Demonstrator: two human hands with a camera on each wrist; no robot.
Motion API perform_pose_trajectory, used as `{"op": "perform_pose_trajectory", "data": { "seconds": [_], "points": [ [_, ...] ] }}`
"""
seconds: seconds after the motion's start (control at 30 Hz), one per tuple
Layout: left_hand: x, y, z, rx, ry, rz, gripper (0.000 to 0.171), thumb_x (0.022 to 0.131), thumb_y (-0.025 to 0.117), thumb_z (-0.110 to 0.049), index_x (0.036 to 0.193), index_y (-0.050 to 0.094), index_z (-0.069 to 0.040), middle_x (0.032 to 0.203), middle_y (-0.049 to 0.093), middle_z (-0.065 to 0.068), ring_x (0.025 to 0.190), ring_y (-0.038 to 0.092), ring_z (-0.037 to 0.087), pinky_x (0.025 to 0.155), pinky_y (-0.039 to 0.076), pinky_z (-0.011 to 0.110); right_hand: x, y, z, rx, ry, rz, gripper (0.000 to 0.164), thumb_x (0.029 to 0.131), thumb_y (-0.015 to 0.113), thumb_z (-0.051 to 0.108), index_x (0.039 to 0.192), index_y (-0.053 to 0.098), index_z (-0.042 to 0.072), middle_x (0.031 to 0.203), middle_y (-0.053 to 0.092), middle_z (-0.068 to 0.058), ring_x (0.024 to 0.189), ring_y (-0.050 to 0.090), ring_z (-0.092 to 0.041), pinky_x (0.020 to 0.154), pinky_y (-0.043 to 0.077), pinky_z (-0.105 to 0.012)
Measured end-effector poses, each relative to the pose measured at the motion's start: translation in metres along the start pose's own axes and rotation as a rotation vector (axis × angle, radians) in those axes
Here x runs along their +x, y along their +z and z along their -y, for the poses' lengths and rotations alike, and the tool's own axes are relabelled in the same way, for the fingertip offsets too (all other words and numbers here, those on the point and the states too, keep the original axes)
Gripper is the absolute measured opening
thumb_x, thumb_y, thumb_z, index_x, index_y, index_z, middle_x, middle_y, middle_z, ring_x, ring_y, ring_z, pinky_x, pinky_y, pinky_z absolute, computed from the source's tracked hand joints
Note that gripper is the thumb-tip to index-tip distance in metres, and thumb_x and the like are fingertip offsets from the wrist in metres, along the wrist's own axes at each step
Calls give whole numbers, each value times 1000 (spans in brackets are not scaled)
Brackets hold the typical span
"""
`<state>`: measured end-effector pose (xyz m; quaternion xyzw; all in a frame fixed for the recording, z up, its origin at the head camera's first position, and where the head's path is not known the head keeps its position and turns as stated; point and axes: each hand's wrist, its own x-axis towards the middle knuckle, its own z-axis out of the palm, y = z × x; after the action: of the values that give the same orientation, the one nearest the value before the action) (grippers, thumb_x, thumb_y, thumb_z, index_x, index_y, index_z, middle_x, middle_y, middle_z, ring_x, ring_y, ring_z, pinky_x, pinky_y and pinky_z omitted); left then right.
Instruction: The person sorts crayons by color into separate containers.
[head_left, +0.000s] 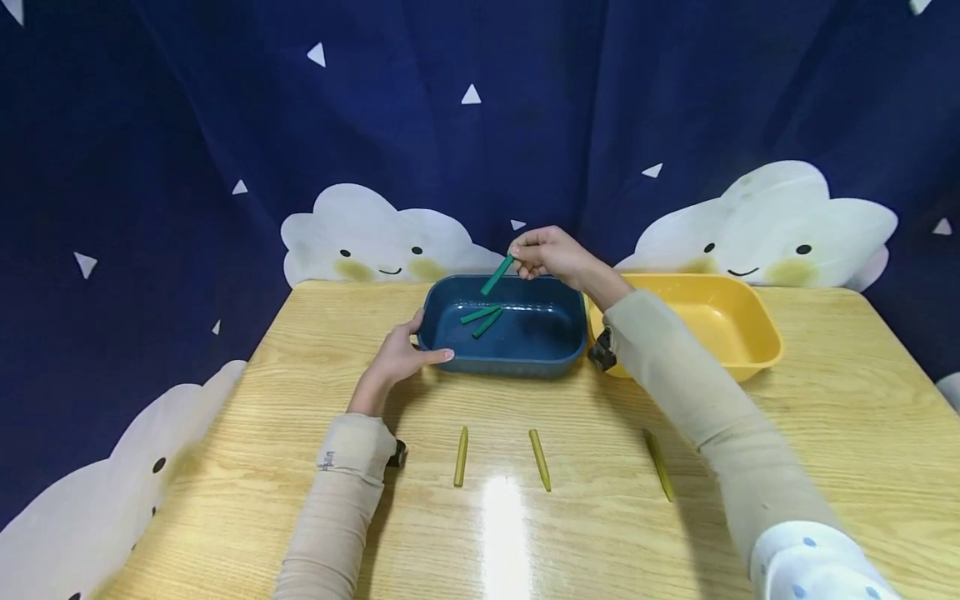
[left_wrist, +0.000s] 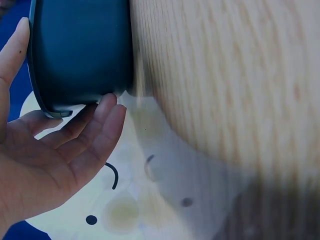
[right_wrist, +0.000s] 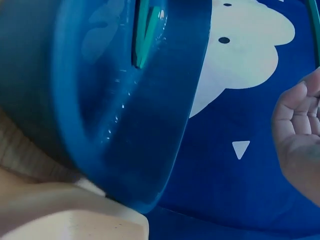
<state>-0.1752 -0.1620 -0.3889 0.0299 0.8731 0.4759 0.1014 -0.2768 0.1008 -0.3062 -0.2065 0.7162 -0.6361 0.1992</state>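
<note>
A dark blue plastic basin [head_left: 525, 342] sits at the back of the table, with two green crayons [head_left: 483, 319] lying inside. At its left end my left hand [head_left: 401, 354] grips the rim, thumb over the front edge; the left wrist view shows the fingers [left_wrist: 100, 125] against the end wall. Above the basin, my right hand [head_left: 551, 254] pinches another green crayon [head_left: 497, 275] by its upper end, and the crayon slants downward. In the right wrist view this hand [right_wrist: 302, 125] is partly cut off at the edge.
A yellow basin [head_left: 757, 337] stands right beside the blue one, partly behind my right forearm. Three yellow crayons [head_left: 461, 457] lie spaced apart on the wooden table [head_left: 585, 533] in front. A dark blue curtain [head_left: 525, 108] with clouds hangs behind.
</note>
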Motion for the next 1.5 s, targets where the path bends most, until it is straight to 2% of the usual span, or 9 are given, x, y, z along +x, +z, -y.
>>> {"op": "perform_pose_trajectory", "data": {
  "seconds": [0.47, 0.5, 0.7, 0.73, 0.83, 0.97, 1.1, 1.37, 1.5],
  "points": [
    [4, -2, 2, -9, 15, 6, 96, 76, 75, -26, 145, 11, -4, 147, 20, 18, 121, 43, 32, 95, 39, 39, 30, 0, -2, -95, -114, 93, 12, 92, 51, 2, 84, 59, -2, 72, 56, -11, 61, 53, -15, 56, 46, -24],
    [1, -3, -3, -11, 9, 9, 95, 77, 74, -25, 145, 11, -3, 147, 19, 18, 121, 43, 32, 96, 39, 39, 32, 1, -3, -101, -117, 95, 12, 92, 51, 2, 84, 59, -2, 73, 57, -12, 61, 53, -15, 56, 45, -24],
    [2, -3, 0, -22, 0, 8, 96, 77, 74, -24, 145, 10, -3, 149, 15, 16, 121, 42, 32, 95, 40, 39, 46, 6, -14, -133, -141, 91, 12, 91, 52, 2, 83, 60, -2, 69, 57, -11, 59, 53, -15, 54, 44, -23],
    [5, -3, 5, -19, 4, 4, 97, 76, 75, -26, 145, 10, -4, 149, 16, 15, 121, 43, 31, 95, 40, 39, 47, 7, -16, -133, -143, 87, 12, 91, 52, 2, 82, 60, -2, 69, 57, -9, 59, 53, -17, 55, 44, -23],
    [5, -3, 4, -11, 1, -3, 96, 77, 75, -25, 145, 11, -4, 148, 18, 15, 120, 43, 30, 94, 41, 37, 51, 8, -23, -125, -139, 71, 12, 91, 53, 1, 82, 60, -1, 69, 58, -10, 61, 54, -22, 55, 43, -24],
    [6, -2, 3, -6, 7, 2, 96, 77, 75, -24, 145, 11, -3, 147, 21, 17, 121, 43, 29, 94, 40, 37, 55, 7, -29, -107, -110, 38, 10, 91, 53, 2, 84, 61, -1, 70, 61, -12, 61, 55, -22, 53, 42, -23],
    [5, -2, 3, -6, 5, 2, 96, 76, 75, -25, 145, 11, -4, 147, 22, 17, 119, 46, 29, 94, 41, 37, 57, 10, -33, -104, -59, 33, 10, 91, 54, 4, 88, 60, -3, 73, 62, -14, 61, 58, -17, 56, 46, -25],
    [7, -2, 4, -15, 16, 9, 96, 77, 74, -26, 145, 11, -6, 147, 21, 17, 117, 47, 29, 93, 42, 37, 61, 19, -47, -216, 160, 211, 15, 90, 52, 2, 98, 60, -8, 79, 64, -10, 67, 62, -17, 72, 52, -37],
    [7, -2, 4, 0, 5, 7, 96, 77, 74, -27, 146, 11, -5, 147, 22, 17, 113, 50, 28, 91, 43, 36, 62, 24, -53, -234, 196, 264, 14, 89, 51, -1, 98, 58, -9, 79, 64, -10, 67, 62, -17, 72, 52, -37]
  ]
}}
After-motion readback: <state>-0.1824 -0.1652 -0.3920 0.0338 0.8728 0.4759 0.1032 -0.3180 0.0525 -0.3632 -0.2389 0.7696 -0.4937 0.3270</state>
